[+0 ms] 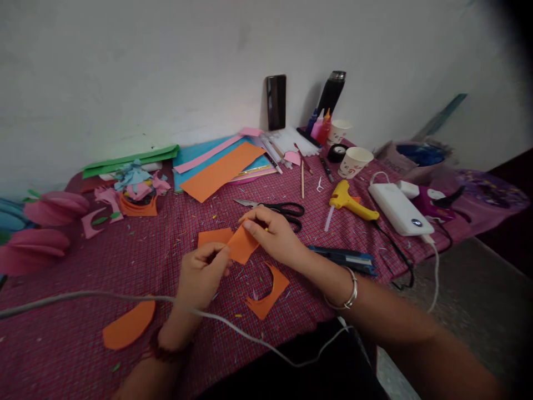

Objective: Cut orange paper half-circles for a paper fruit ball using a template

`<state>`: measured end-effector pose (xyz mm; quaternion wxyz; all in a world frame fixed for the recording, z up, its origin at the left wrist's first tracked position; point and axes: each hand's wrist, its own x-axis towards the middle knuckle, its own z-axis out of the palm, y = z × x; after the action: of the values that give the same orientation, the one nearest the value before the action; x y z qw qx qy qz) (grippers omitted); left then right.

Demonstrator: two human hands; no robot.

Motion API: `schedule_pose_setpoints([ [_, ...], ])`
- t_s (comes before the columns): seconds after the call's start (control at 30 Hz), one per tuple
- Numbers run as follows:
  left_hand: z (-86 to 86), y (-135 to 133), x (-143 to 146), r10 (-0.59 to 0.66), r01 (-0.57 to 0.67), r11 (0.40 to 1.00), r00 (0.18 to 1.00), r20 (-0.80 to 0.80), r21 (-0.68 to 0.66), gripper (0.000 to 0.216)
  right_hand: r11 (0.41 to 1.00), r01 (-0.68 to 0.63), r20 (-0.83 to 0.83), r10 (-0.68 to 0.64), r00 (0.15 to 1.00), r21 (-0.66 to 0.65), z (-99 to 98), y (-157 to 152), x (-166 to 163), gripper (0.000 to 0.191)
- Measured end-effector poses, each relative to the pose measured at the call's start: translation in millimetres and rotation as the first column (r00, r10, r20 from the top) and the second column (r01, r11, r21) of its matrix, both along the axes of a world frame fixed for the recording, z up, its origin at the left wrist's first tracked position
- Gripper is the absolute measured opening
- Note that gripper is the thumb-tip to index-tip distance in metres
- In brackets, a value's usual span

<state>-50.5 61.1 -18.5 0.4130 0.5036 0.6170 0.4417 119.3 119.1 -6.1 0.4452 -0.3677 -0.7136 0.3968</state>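
Between my two hands is a small piece of orange paper (pixel 244 244), tilted above the table. My left hand (pixel 204 272) pinches its left corner, and my right hand (pixel 275 233) grips its upper right edge between thumb and fingers. Behind it lies another orange paper piece (pixel 212 237), partly covered. Just beyond my right hand are black-handled scissors (pixel 287 209), their blades pointing left. An orange offcut with a curved cut-out (pixel 272 291) rests nearer to me. To the left of my left wrist is a rounded orange paper shape (pixel 130 325).
A yellow glue gun (pixel 350 203), a white power bank (pixel 400 208) and a blue stapler (pixel 345 260) lie to the right. A white cable (pixel 250 336) crosses my left wrist. Paper sheets (pixel 225 172), scraps (pixel 137 186) and pink paper flowers (pixel 37 250) stand at the back and left.
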Motion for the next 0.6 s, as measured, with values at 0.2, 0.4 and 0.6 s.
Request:
schedule_pose_setpoints([
  [0.2, 12.4, -0.4, 4.7, 0.015, 0.005, 0.992, 0.987, -0.161, 0.122, 0.019, 0.999, -0.006, 0.003, 0.006, 1.000, -0.033, 1.4, -2.3, -0.9, 0.014],
  [0.4, 16.3, 1.9, 5.8, 0.014, 0.055, 0.955, 0.974, -0.227, 0.291, 0.010, 0.993, -0.097, -0.044, 0.094, 0.995, -0.074, 1.5, -3.6, -2.5, 0.016],
  [0.6, 10.3, 1.8, -0.2, -0.077, 0.090, 0.979, 0.994, -0.076, 0.184, 0.017, 0.966, -0.160, -0.152, 0.130, 0.980, -0.205, 0.3, -6.8, -6.7, 0.014],
])
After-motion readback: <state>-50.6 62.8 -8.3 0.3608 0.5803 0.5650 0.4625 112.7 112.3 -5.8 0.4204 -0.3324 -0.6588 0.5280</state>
